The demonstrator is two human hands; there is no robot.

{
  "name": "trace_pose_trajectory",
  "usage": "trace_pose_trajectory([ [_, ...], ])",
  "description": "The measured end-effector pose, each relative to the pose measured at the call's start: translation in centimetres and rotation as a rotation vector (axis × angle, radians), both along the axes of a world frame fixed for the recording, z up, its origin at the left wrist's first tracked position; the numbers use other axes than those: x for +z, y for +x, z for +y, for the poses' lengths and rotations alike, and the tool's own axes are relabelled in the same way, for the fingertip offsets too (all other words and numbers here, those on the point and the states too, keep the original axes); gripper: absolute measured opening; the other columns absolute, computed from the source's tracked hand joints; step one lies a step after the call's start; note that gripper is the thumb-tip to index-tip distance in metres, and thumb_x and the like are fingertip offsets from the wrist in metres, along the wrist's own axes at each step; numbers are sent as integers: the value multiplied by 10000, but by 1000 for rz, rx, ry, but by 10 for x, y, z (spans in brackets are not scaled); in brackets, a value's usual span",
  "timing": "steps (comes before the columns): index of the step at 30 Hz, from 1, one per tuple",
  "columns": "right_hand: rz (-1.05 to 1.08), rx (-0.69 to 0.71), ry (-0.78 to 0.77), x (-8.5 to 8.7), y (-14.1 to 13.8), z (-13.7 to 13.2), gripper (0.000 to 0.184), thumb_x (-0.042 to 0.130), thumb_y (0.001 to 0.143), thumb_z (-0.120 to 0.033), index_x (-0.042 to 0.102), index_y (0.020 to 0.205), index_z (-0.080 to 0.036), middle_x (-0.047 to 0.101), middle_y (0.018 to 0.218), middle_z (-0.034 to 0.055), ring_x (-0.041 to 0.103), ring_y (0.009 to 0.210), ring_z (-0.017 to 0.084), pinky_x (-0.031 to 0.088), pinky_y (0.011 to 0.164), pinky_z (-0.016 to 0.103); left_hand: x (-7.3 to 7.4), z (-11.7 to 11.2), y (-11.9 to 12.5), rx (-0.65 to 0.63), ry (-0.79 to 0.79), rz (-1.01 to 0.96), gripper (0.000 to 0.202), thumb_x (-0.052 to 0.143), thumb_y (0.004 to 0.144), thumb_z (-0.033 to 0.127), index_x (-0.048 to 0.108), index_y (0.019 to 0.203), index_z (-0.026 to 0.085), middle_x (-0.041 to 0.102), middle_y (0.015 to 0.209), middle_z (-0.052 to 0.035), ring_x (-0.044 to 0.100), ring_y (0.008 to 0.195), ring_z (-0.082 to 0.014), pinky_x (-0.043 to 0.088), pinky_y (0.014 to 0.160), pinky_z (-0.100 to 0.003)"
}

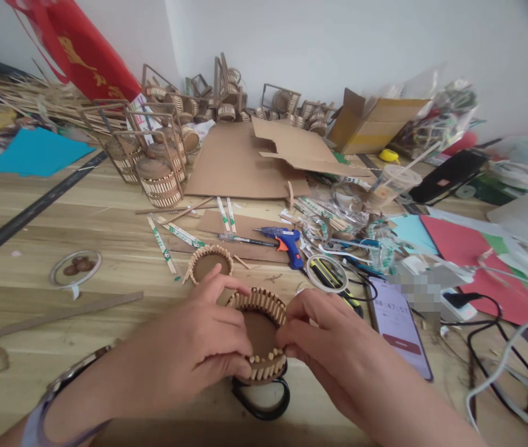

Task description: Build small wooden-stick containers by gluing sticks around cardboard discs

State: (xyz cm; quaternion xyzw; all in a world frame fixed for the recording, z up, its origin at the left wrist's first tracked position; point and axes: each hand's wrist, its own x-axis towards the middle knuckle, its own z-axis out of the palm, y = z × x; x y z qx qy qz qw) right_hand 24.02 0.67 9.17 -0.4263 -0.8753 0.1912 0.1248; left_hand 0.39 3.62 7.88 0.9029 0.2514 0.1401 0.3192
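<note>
A small round basket (264, 329) with a brown base and a wall of short upright sticks stands on the table between my hands. My left hand (208, 329) grips its left side, thumb at the near rim and index finger reaching over the far rim. On the right side, my right hand (324, 341) pinches the wall with bent fingers; anything small between those fingertips is hidden. Partly under the basket lies a black loop handle (264, 406). Just beyond sits a second, similar stick-walled basket (211, 264).
A blue glue gun (285, 242), a yellow-black utility knife (331, 279) and a phone (398, 329) lie right of centre. Wrapped chopsticks (164, 245) and cardboard (231, 161) are beyond. Finished handled baskets (159, 180) stand at the back left. Cables (496, 347) run along the right.
</note>
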Motion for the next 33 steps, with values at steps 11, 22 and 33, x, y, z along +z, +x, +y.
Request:
trace_pose_trajectory([
  [11,59,83,-56,5,-2,-3,254,474,878,-31,634,785,-205,600,822,24,536,754,167,371,693,310,-3,-3,6,2,-171,-63,149,599,953,308,686,856,237,731,841,30,486,1205,-216,241,1143,-412],
  [22,168,-15,-216,12,21,2,178,600,934,-223,659,1089,-289,627,999,21,617,921,165,518,774,258,1,1,7,-22,-126,-64,166,581,963,234,650,812,227,704,753,45,607,840,-161,270,1143,-400],
  [33,121,9,-172,9,1,2,148,602,920,-154,674,812,-224,575,873,13,569,854,163,463,753,294,2,0,7,-25,-90,-51,196,577,963,208,651,782,208,672,704,55,595,765,-141,244,1149,-401],
])
